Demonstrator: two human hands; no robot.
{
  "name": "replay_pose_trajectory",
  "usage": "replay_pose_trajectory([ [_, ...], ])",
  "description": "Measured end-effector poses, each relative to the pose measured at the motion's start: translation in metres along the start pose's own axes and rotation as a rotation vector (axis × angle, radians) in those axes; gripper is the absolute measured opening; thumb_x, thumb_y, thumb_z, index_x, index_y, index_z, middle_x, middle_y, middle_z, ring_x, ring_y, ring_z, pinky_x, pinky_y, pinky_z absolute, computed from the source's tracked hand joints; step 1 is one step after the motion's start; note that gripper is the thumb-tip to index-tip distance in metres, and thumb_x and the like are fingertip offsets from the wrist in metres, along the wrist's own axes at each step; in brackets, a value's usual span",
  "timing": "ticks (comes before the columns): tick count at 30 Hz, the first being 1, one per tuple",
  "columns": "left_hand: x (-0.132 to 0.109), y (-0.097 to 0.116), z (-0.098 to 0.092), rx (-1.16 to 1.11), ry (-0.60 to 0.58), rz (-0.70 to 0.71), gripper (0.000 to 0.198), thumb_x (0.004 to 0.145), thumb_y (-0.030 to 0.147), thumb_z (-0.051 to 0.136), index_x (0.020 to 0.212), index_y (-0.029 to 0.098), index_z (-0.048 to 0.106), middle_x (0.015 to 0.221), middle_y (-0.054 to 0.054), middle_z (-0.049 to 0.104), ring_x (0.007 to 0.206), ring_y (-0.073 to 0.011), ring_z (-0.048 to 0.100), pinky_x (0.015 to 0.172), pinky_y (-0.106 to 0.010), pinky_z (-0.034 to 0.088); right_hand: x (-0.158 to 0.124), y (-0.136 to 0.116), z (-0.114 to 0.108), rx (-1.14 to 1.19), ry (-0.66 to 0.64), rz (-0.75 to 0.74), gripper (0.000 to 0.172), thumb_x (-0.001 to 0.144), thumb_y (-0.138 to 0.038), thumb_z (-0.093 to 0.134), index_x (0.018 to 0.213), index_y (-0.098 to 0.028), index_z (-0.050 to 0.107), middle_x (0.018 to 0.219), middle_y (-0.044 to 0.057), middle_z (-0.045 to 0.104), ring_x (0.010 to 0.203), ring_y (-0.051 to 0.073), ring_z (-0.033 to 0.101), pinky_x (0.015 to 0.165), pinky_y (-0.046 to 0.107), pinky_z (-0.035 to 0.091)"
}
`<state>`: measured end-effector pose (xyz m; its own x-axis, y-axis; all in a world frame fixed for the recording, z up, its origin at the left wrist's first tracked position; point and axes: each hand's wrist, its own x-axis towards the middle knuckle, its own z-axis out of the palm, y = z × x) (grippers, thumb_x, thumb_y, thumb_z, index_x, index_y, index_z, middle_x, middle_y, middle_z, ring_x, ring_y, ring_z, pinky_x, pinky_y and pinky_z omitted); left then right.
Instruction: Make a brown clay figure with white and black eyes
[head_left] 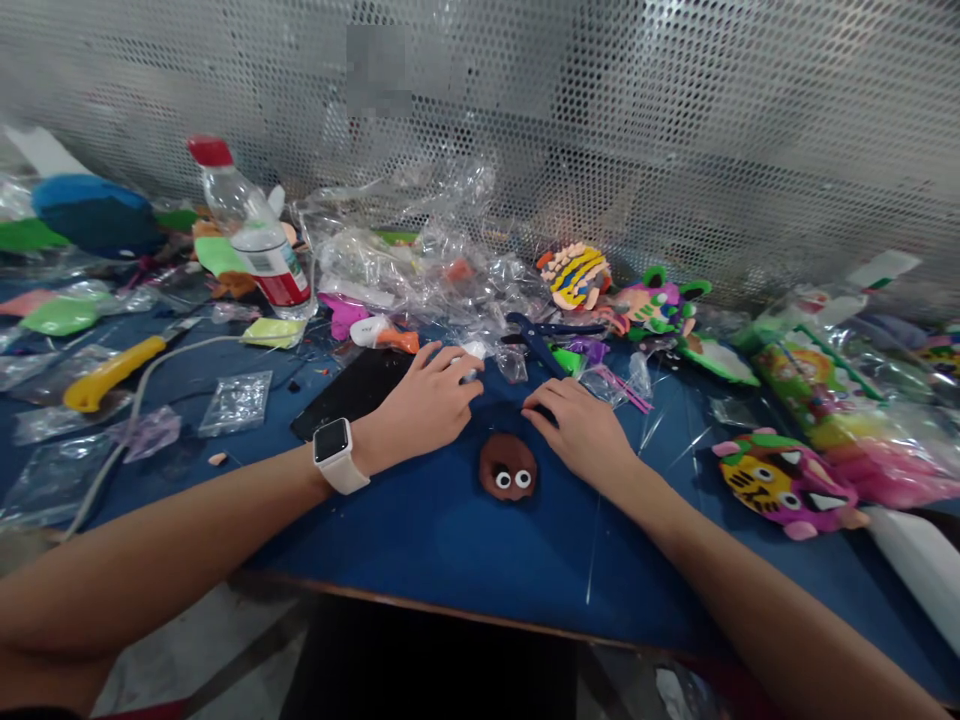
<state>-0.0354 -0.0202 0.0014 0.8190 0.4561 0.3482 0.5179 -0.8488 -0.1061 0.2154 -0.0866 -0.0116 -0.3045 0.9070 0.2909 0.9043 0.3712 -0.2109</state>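
A round brown clay piece (pixel 508 467) with two white-and-black eyes lies on the blue table between my hands. My left hand (pixel 431 400), with a watch (pixel 334 442) on its wrist, is spread and its fingertips are at a small white lump (pixel 474 352). Whether they grip the lump does not show. Beyond the brown piece, on its right, my right hand (pixel 581 428) is low over the table, thumb and forefinger drawn together. Anything between those fingertips is too small to make out. A black flat object (pixel 349 392) lies partly behind my left hand.
Dark-handled pliers (pixel 544 338) lie behind my hands. A yellow cutter (pixel 112 375) and a cable are at left, near a red-capped bottle (pixel 262 245). Clear plastic wrappers (pixel 420 265) pile against the perforated metal screen. A pink-and-yellow clay face (pixel 787 482) lies at right.
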Motion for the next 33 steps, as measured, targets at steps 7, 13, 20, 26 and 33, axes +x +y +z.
replay_pose_trajectory([
  [7,0.003,0.01,-0.009,-0.144,0.24,0.194,0.026,0.107,0.023,0.057,0.131,0.016,0.064,0.124,-0.009,0.072,0.119,-0.0244,0.063,0.109,-0.044,0.048,0.001,-0.018,0.005,0.637,0.117,0.141,0.007,0.097,-0.027,0.069,0.095,-0.023,0.074,0.091,0.003,0.076,0.082,0.019,0.069,0.072,0.033,0.054],
  [13,0.0,0.018,-0.01,-0.212,0.404,0.275,0.021,0.107,0.03,0.06,0.123,0.017,0.064,0.111,-0.006,0.075,0.105,-0.0201,0.067,0.098,-0.036,0.054,-0.003,-0.033,0.004,1.033,0.055,0.244,0.021,0.093,-0.042,0.073,0.093,-0.022,0.076,0.088,0.003,0.077,0.073,0.016,0.069,0.067,0.029,0.053],
  [20,0.0,0.017,-0.013,-0.23,0.448,0.204,0.017,0.108,0.03,0.059,0.115,0.017,0.067,0.107,-0.005,0.076,0.095,-0.0181,0.069,0.087,-0.032,0.054,-0.003,-0.035,0.004,1.238,0.036,0.346,0.034,0.088,-0.054,0.079,0.088,-0.021,0.073,0.07,-0.002,0.067,0.062,0.013,0.059,0.061,0.026,0.048],
  [26,-0.001,0.018,-0.012,-0.246,0.47,0.192,0.02,0.107,0.029,0.06,0.124,0.018,0.066,0.105,-0.004,0.076,0.092,-0.0165,0.069,0.085,-0.03,0.055,-0.005,-0.034,0.006,1.324,-0.008,0.343,0.031,0.089,-0.051,0.08,0.098,-0.022,0.077,0.077,0.0,0.07,0.066,0.013,0.06,0.065,0.027,0.05],
  [33,-0.002,0.017,-0.009,-0.298,0.436,0.196,0.021,0.11,0.028,0.053,0.122,0.022,0.069,0.107,-0.003,0.075,0.09,-0.0144,0.067,0.084,-0.029,0.054,-0.005,-0.036,0.007,1.422,-0.016,0.33,0.026,0.084,-0.043,0.086,0.092,-0.022,0.075,0.075,-0.002,0.067,0.067,0.012,0.06,0.068,0.026,0.051],
])
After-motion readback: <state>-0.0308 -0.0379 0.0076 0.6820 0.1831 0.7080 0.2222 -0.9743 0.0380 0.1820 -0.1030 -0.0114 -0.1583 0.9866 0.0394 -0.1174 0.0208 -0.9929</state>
